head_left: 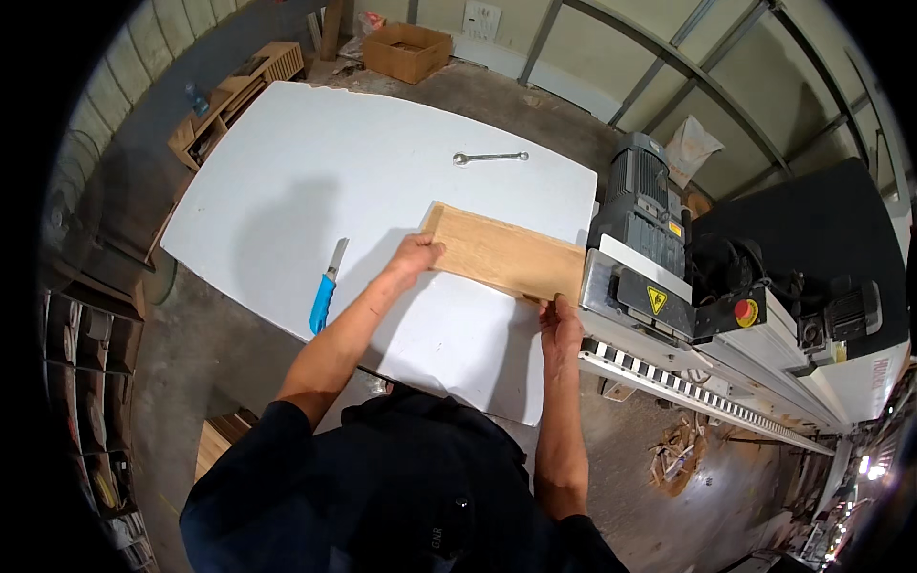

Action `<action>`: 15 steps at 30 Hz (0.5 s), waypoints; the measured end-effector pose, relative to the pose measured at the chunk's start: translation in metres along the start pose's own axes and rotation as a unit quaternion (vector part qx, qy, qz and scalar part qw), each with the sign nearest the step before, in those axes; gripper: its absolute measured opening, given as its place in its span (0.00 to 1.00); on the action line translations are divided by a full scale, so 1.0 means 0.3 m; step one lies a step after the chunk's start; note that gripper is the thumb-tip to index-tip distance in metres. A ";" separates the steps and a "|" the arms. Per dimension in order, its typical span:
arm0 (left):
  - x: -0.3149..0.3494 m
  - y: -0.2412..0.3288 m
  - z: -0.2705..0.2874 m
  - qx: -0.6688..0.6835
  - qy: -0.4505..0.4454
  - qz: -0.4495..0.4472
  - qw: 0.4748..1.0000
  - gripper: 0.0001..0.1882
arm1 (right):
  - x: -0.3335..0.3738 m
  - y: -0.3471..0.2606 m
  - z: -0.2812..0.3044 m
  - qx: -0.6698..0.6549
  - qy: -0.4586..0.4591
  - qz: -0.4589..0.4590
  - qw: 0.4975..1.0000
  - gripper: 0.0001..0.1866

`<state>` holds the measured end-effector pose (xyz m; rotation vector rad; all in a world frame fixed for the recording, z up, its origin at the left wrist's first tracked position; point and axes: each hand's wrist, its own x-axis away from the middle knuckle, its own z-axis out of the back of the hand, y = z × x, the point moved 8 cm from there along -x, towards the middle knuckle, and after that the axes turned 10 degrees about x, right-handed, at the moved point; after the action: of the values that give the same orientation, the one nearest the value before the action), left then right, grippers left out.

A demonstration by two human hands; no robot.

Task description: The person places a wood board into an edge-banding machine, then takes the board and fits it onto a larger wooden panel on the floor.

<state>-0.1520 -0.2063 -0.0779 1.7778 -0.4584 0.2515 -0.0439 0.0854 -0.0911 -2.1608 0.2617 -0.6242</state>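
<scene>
A flat, light-brown wooden board (506, 250) lies across the right part of the white tabletop (382, 143), its right end against the grey-and-black machine. My left hand (416, 256) grips the board's left end, thumb on top and fingers at the edge. At the near right corner, my right hand (562, 325) pinches the board's front edge; the fingers beneath are partly hidden. Left of my left forearm rests a knife with a blue handle (323, 303) and a short blade. Beyond the board lies a metal combination wrench (490, 158).
The machine (642, 277) at the right carries a grey motor (638, 191), a yellow warning label and a red stop button (745, 311). A slotted white rail (688, 387) runs along its near side. A cardboard box (407, 53) stands on the floor behind; shelves (95, 392) are at the left.
</scene>
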 end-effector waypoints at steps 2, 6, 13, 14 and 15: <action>-0.035 0.033 0.073 0.007 0.006 -0.034 0.999 0.10 | 0.007 0.031 -0.027 0.095 0.033 -0.063 0.993 0.09; -0.078 0.112 0.088 -0.217 0.019 -0.076 0.973 0.19 | -0.006 0.023 0.013 0.312 0.041 -0.066 0.947 0.13; -0.070 0.051 0.102 -0.325 -0.031 -0.186 0.927 0.41 | 0.009 -0.068 -0.037 0.589 0.000 0.274 0.760 0.16; -0.061 0.049 0.098 -0.388 -0.024 -0.222 0.894 0.45 | 0.014 -0.062 -0.072 0.612 -0.028 0.257 0.748 0.14; -0.049 0.064 0.074 -0.446 -0.018 -0.261 0.856 0.48 | 0.011 -0.067 -0.079 0.611 -0.028 0.255 0.749 0.14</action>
<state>-0.1751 -0.2290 -0.0726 0.9209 -0.0592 -0.3462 -0.0540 0.0804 -0.0621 -0.7574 0.2761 -0.2432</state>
